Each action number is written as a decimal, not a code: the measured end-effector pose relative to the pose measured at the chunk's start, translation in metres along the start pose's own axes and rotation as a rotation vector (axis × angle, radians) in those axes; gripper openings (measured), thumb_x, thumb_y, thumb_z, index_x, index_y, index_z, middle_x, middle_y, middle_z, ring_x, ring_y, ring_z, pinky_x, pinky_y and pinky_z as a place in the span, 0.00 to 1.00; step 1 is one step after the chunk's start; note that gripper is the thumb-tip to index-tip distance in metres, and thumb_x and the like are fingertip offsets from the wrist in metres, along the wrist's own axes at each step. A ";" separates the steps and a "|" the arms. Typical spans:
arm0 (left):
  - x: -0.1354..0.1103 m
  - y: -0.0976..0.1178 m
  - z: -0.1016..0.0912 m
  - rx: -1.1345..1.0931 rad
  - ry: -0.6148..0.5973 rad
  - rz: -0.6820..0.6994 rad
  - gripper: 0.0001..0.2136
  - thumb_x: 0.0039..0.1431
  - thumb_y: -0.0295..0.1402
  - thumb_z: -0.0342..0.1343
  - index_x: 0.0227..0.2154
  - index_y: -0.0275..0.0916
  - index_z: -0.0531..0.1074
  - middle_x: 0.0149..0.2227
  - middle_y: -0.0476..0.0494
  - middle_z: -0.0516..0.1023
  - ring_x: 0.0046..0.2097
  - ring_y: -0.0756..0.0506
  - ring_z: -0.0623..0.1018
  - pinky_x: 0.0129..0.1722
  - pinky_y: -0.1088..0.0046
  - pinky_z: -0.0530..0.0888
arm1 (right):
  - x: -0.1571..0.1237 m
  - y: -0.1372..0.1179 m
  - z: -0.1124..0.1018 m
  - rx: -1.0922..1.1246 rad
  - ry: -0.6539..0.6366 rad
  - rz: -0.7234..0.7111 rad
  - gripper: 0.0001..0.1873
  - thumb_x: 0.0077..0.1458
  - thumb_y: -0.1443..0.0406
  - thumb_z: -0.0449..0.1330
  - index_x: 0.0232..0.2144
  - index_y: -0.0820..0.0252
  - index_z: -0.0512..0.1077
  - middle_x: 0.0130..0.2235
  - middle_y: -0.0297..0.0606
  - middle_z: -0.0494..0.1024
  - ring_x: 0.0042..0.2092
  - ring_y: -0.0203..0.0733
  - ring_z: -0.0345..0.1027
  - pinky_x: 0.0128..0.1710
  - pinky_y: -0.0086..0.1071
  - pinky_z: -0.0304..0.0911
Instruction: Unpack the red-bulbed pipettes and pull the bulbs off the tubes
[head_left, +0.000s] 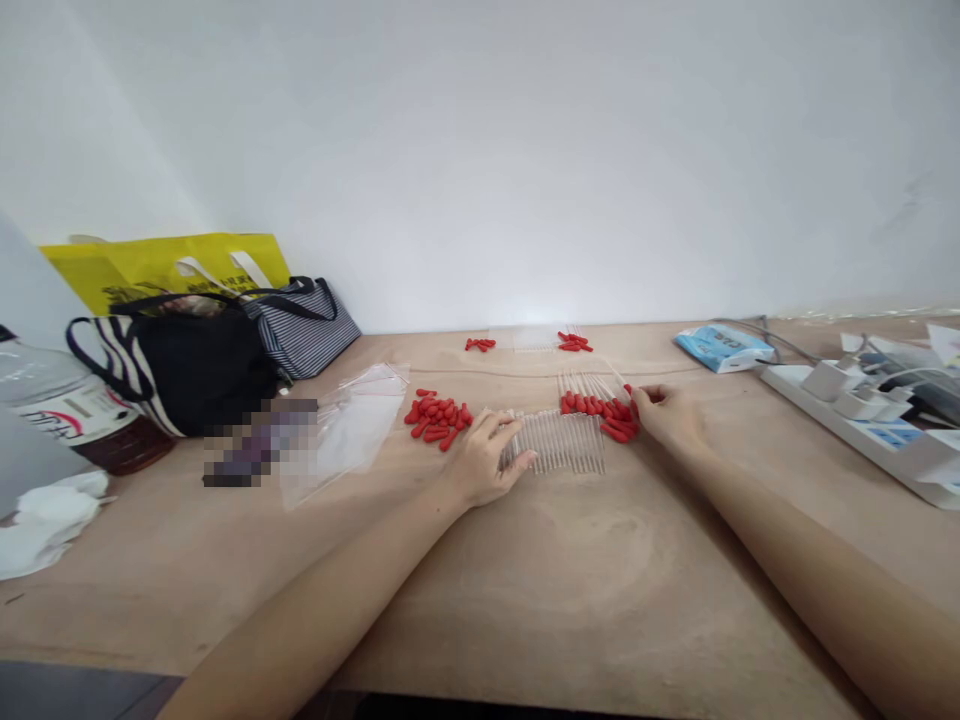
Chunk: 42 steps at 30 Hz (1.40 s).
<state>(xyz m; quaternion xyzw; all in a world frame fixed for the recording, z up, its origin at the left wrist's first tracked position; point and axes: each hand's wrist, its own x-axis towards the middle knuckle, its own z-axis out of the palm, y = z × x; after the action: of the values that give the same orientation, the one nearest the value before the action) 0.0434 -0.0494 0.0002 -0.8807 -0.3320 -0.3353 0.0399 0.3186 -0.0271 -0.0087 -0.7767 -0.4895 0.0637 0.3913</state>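
Observation:
My left hand (pixel 487 458) rests on the table at the left end of a row of clear thin tubes (pixel 559 442), its fingers apart and the fingertips touching the row. Left of it lies a pile of loose red rubber bulbs (pixel 435 415). With thumb and fingers pinched, my right hand (pixel 666 408) holds the red bulb end of a dropper (pixel 630 392), whose thin clear tube slants up and left. Beside that hand, several droppers with red bulbs (pixel 596 408) lie together, tubes pointing toward the wall.
Clear plastic bags (pixel 360 420) lie on the left, near a bottle (pixel 82 410), a black bag (pixel 202 365) and a striped bag (pixel 307 325). More red bulbs (pixel 574 342) lie near the wall. To the right are a blue packet (pixel 724 348) and a power strip (pixel 847 425) with plugs and cables.

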 end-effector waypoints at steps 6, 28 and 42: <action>0.001 -0.006 -0.005 0.210 0.132 -0.057 0.20 0.55 0.37 0.49 0.50 0.35 0.63 0.47 0.36 0.67 0.49 0.40 0.65 0.49 0.59 0.63 | -0.034 -0.022 0.002 0.004 0.102 -0.608 0.11 0.51 0.60 0.52 0.28 0.56 0.73 0.31 0.38 0.75 0.37 0.44 0.63 0.39 0.38 0.49; -0.007 -0.002 0.001 0.148 0.094 0.203 0.06 0.56 0.29 0.49 0.28 0.41 0.72 0.33 0.52 0.78 0.41 0.46 0.74 0.54 0.55 0.55 | -0.082 -0.042 0.014 -0.004 0.062 -1.143 0.08 0.52 0.63 0.55 0.29 0.52 0.75 0.23 0.32 0.71 0.33 0.37 0.60 0.46 0.41 0.45; -0.015 -0.021 -0.014 0.073 0.133 -0.089 0.13 0.60 0.28 0.40 0.43 0.34 0.68 0.33 0.41 0.69 0.38 0.47 0.70 0.39 0.71 0.69 | -0.045 -0.015 -0.008 0.040 0.003 -0.555 0.15 0.54 0.55 0.49 0.35 0.52 0.74 0.33 0.37 0.73 0.36 0.41 0.64 0.40 0.38 0.50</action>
<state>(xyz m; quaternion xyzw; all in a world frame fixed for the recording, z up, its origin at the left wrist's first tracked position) 0.0139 -0.0454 -0.0011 -0.8389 -0.3795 -0.3820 0.0789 0.2888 -0.0646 -0.0062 -0.6050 -0.6816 -0.0373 0.4098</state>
